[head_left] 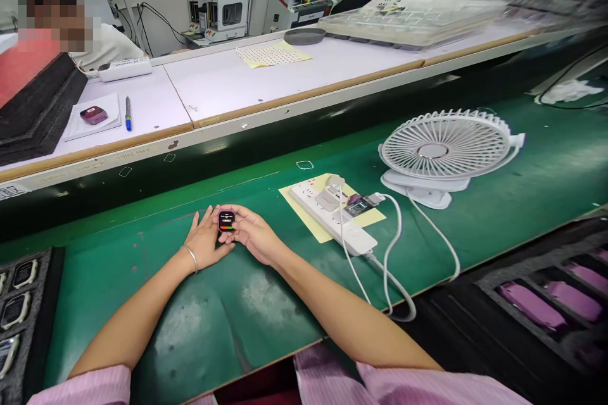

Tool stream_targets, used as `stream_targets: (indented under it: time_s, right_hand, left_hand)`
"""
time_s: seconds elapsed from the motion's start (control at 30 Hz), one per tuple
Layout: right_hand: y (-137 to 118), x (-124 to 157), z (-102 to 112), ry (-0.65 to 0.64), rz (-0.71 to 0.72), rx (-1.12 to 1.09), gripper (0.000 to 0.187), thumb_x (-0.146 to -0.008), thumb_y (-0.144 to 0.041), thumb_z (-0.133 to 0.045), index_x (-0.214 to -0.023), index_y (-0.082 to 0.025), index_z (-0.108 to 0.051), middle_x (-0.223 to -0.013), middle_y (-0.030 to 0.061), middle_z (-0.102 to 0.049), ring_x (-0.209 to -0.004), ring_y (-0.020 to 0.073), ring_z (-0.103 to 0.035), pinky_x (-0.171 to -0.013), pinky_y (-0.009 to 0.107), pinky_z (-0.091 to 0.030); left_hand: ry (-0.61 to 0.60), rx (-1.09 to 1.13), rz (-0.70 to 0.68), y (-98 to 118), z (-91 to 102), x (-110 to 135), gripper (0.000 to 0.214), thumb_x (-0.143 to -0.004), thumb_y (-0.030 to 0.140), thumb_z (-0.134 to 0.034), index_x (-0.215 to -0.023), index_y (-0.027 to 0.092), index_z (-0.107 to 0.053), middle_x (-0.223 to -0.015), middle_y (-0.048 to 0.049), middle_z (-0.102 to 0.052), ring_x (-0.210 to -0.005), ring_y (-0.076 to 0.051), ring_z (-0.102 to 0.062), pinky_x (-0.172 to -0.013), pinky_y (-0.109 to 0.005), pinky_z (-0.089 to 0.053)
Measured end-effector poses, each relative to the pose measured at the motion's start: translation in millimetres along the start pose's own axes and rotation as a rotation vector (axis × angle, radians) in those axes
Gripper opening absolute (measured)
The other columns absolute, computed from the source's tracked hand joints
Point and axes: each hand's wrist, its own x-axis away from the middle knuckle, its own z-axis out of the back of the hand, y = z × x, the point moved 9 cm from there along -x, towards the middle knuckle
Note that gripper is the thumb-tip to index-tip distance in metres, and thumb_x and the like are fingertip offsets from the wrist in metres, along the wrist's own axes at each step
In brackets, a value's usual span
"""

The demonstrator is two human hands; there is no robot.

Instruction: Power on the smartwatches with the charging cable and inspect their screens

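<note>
A small smartwatch body without a strap (227, 218) is lit, with text and a red and green bar on its dark screen. My right hand (256, 234) holds it by its edge between thumb and fingers. Close beside it, my left hand (205, 245), with a bracelet at the wrist, lies with fingers stretched out over the green mat (209, 323). Whether the left fingers touch the watch I cannot tell.
Right of my hands lie a white power strip (354, 237) with plugs and cables, and a white fan (441, 149). Foam trays of watches (23, 273) and purple cases (532, 305) flank me. Beyond a raised white shelf (213, 95) sit other people.
</note>
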Motion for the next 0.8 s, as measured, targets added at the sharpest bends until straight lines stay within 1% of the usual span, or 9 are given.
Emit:
stream_targets:
  time_s: [0.07,0.17,0.23,0.3,0.4,0.5,0.63,0.73,0.8]
  right_hand:
    - [-4,1,-1,-0.013,-0.010,-0.058,0.046,-0.069,-0.012,-0.058,-0.114,-0.020,-0.062,-0.097,0.0054,-0.074,-0.072,0.0180,-0.072,-0.068,0.031,-0.053]
    - [-10,3,-3,-0.025,-0.019,-0.100,0.051,-0.066,-0.010,-0.058,-0.115,-0.020,-0.061,-0.102,0.0064,-0.075,-0.072,0.0184,-0.071,-0.072,0.035,-0.054]
    - [-12,4,-3,-0.019,-0.010,-0.109,0.053,-0.066,-0.011,-0.060,-0.117,-0.021,-0.060,-0.102,0.0055,-0.075,-0.075,0.0189,-0.072,-0.076,0.036,-0.054]
    - [-12,5,-5,-0.023,-0.001,-0.099,0.055,-0.066,-0.012,-0.061,-0.119,-0.023,-0.059,-0.106,0.0046,-0.074,-0.081,0.0206,-0.073,-0.082,0.038,-0.054]
    - [-8,9,-10,-0.049,0.005,-0.057,0.054,-0.068,-0.015,-0.063,-0.122,-0.025,-0.060,-0.117,0.0053,-0.072,-0.090,0.0229,-0.074,-0.091,0.043,-0.054]
    - [-3,17,-14,-0.090,0.023,0.042,0.056,-0.076,-0.022,-0.063,-0.131,-0.025,-0.057,-0.127,0.0089,-0.069,-0.101,0.0261,-0.072,-0.099,0.050,-0.051]
    - [9,26,-28,-0.257,0.052,0.322,0.075,-0.082,-0.024,-0.049,-0.155,-0.027,-0.032,-0.154,0.0128,-0.046,-0.124,0.0290,-0.062,-0.105,0.051,-0.047]
    - [24,38,-43,-0.398,0.083,0.520,0.087,-0.081,-0.022,-0.041,-0.161,-0.029,-0.009,-0.161,0.0104,-0.033,-0.136,0.0270,-0.052,-0.103,0.049,-0.050]
    - [36,48,-53,-0.506,0.105,0.639,0.088,-0.083,-0.022,-0.038,-0.161,-0.031,0.003,-0.163,0.0094,-0.029,-0.137,0.0255,-0.050,-0.102,0.048,-0.051]
  left_hand:
    - [0.005,0.052,0.014,-6,13.3,3,0.085,-0.081,0.034,-0.060,-0.156,0.012,-0.026,-0.161,-0.0177,-0.033,-0.150,-0.033,-0.027,-0.122,-0.053,-0.025]
    - [0.100,0.084,0.042,-3,41.2,15,0.093,-0.079,0.033,-0.059,-0.157,0.009,-0.015,-0.156,-0.0202,-0.040,-0.142,-0.030,-0.043,-0.116,-0.046,-0.038]
    - [0.196,0.098,0.058,8,57.0,24,0.091,-0.077,0.035,-0.061,-0.155,0.009,-0.022,-0.146,-0.0196,-0.050,-0.136,-0.032,-0.049,-0.114,-0.047,-0.040]
    - [0.296,0.121,0.087,21,66.7,32,0.081,-0.076,0.035,-0.065,-0.148,0.012,-0.036,-0.135,-0.0169,-0.058,-0.128,-0.033,-0.053,-0.112,-0.049,-0.041]
    - [0.442,0.184,0.200,28,72.8,40,0.058,-0.076,0.041,-0.071,-0.126,0.015,-0.057,-0.118,-0.0137,-0.065,-0.114,-0.031,-0.060,-0.103,-0.048,-0.048]
    - [0.503,0.205,0.235,32,72.8,47,0.039,-0.077,0.039,-0.073,-0.107,0.016,-0.065,-0.106,-0.0124,-0.067,-0.104,-0.030,-0.063,-0.094,-0.047,-0.051]
    - [0.538,0.174,0.297,28,74.6,67,0.037,-0.072,0.030,-0.077,-0.105,0.017,-0.068,-0.105,-0.0094,-0.070,-0.105,-0.026,-0.064,-0.097,-0.040,-0.051]
    - [0.572,0.173,0.378,27,73.5,90,0.035,-0.071,0.030,-0.076,-0.102,0.017,-0.069,-0.104,-0.0091,-0.072,-0.101,-0.025,-0.067,-0.094,-0.037,-0.054]
    - [0.602,0.174,0.439,26,71.2,110,0.031,-0.073,0.030,-0.073,-0.100,0.017,-0.070,-0.102,-0.0087,-0.073,-0.096,-0.025,-0.069,-0.089,-0.036,-0.056]
